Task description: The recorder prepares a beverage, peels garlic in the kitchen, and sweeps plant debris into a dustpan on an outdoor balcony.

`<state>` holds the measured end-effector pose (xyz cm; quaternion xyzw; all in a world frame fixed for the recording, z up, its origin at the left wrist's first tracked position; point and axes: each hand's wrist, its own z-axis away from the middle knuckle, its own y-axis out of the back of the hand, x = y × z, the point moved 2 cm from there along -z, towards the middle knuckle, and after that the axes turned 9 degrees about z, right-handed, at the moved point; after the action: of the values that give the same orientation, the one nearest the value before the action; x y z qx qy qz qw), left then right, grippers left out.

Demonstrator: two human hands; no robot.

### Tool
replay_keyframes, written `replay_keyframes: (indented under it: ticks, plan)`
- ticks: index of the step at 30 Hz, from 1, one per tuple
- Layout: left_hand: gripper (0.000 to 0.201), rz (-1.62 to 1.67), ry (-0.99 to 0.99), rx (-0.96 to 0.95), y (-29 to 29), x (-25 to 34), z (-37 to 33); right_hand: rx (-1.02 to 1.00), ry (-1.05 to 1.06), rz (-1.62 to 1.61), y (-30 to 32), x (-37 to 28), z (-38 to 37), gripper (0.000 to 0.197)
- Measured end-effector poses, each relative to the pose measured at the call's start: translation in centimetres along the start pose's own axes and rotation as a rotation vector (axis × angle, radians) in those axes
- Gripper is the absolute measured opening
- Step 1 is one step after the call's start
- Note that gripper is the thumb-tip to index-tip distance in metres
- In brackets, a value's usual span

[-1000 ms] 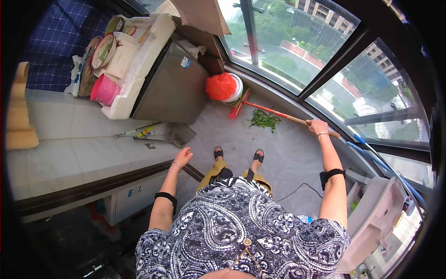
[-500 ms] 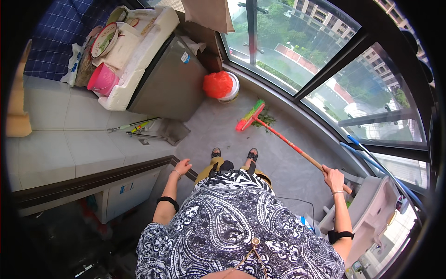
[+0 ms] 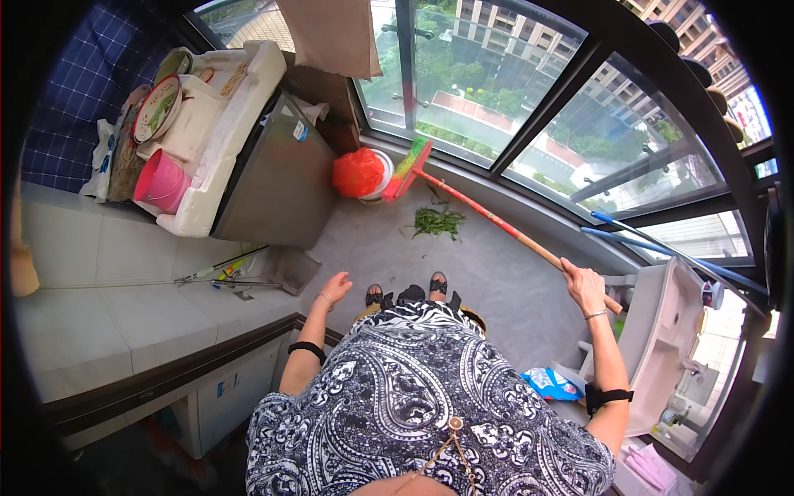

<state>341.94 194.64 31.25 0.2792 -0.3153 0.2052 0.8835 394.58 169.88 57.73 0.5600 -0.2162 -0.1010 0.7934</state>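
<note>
My right hand (image 3: 584, 288) is wrapped round the bare wooden end of a broom (image 3: 488, 213). The rest of its handle is red and slants away to the far left. Its red and green bristle head (image 3: 407, 174) is by the white bucket, near the window sill. On the grey floor just this side of the head lies a small heap of green leaves (image 3: 439, 221). My left hand (image 3: 335, 289) hangs at my left side with its fingers loosely apart, holding nothing.
A red plastic bag (image 3: 357, 172) covers part of the white bucket (image 3: 382, 178). To the left stands a dark grey cabinet (image 3: 277, 182) under a white foam tray (image 3: 207, 186). A sink (image 3: 641, 351) and blue poles (image 3: 637, 236) are on the right, and tall windows line the far side.
The broom head has moved up and left, off the leaf heap and towards the bucket and window. The heap now shows uncovered. My view has shifted a little to the right.
</note>
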Motion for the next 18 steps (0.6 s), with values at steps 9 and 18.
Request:
replay_keyframes:
  ticks: [9,18]
  plan:
    - [0.044,0.106,0.182,-0.008,1.1,-7.0,3.3,-0.271,-0.217,-0.034,-0.1,4.9,11.8,0.032]
    - [0.045,0.15,0.396,-0.061,0.7,-6.3,2.8,-0.321,-0.303,-0.198,1.3,0.6,10.6,0.033]
